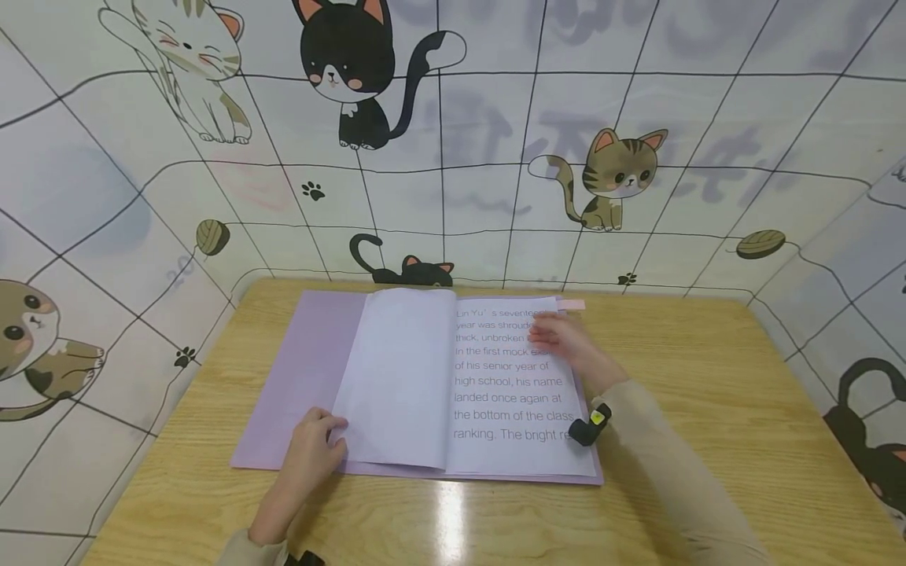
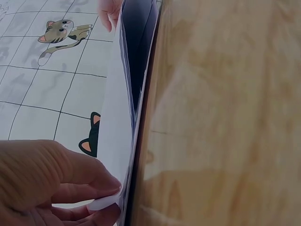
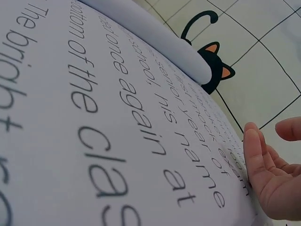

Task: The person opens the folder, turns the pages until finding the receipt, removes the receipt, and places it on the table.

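Observation:
A book with a lavender cover (image 1: 311,346) lies open on the table. Its left page (image 1: 399,377) is blank and bulges toward the spine; the right page (image 1: 510,397) carries large printed English text. My left hand (image 1: 311,444) is at the lower left of the blank page. In the left wrist view its thumb and fingers pinch the edge of a white sheet (image 2: 104,202). Over the upper right of the printed page, my right hand (image 1: 569,346) hovers with loosely bent fingers, hiding some line ends. Its thumb stands apart from the fingers (image 3: 256,157) in the right wrist view.
A pink tab (image 1: 572,305) sticks out past the book's top right corner. Around the wooden table (image 1: 715,409) stands a white gridded backdrop (image 1: 481,196) printed with cartoon cats. A black device (image 1: 590,424) is strapped to the right wrist, beside the page edge.

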Action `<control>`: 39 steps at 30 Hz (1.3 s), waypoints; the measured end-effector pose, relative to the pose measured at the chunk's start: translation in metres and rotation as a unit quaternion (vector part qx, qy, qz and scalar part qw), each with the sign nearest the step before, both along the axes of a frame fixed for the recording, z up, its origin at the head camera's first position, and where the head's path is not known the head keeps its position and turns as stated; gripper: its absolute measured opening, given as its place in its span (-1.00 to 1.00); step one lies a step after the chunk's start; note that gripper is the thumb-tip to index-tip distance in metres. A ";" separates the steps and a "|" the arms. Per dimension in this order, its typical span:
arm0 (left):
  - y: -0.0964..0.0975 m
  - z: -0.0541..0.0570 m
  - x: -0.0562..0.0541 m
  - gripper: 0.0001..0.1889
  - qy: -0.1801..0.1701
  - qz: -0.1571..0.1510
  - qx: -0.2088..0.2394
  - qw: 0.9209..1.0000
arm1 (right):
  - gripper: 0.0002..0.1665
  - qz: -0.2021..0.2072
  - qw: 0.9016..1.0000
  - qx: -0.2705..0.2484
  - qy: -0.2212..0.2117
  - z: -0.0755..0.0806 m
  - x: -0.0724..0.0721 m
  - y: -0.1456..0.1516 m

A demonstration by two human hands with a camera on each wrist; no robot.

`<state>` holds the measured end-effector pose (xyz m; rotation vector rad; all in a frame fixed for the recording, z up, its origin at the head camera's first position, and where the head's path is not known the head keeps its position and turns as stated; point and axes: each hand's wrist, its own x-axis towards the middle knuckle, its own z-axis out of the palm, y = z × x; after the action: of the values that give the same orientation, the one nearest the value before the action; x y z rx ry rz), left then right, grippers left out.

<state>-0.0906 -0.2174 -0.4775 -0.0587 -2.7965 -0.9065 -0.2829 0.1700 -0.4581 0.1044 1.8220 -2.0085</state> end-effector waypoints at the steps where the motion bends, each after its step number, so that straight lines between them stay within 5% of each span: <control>1: 0.000 0.000 0.000 -0.77 -0.003 0.000 -0.003 1.000 | -0.42 -0.002 1.000 -0.001 0.006 0.000 0.000 0.002; 6: -0.002 -0.001 0.000 -0.78 -0.015 0.002 -0.017 1.000 | -0.31 -0.005 1.000 -0.013 0.028 -0.001 -0.002 0.008; 11: -0.002 0.001 0.001 -0.78 -0.019 0.003 -0.025 0.999 | -0.31 -0.033 0.999 0.032 -0.001 -0.001 -0.011 0.011; 20: -0.001 0.001 0.001 -0.80 0.019 -0.006 -0.042 0.999 | -0.32 -0.054 0.996 0.059 -0.038 0.004 -0.022 0.016; 27: -0.007 -0.003 -0.001 -0.79 0.017 -0.032 -0.022 0.999 | -0.34 -0.026 0.996 0.087 -0.023 0.007 -0.029 0.019; 39: -0.015 -0.007 -0.005 -0.76 -0.001 -0.047 0.022 0.999 | -0.41 -0.038 0.992 0.119 -0.023 0.012 -0.037 0.023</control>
<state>-0.0956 -0.2326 -0.4846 -0.1856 -2.7941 -0.9899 -0.3197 0.1929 -0.4461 0.2926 2.0487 -1.8124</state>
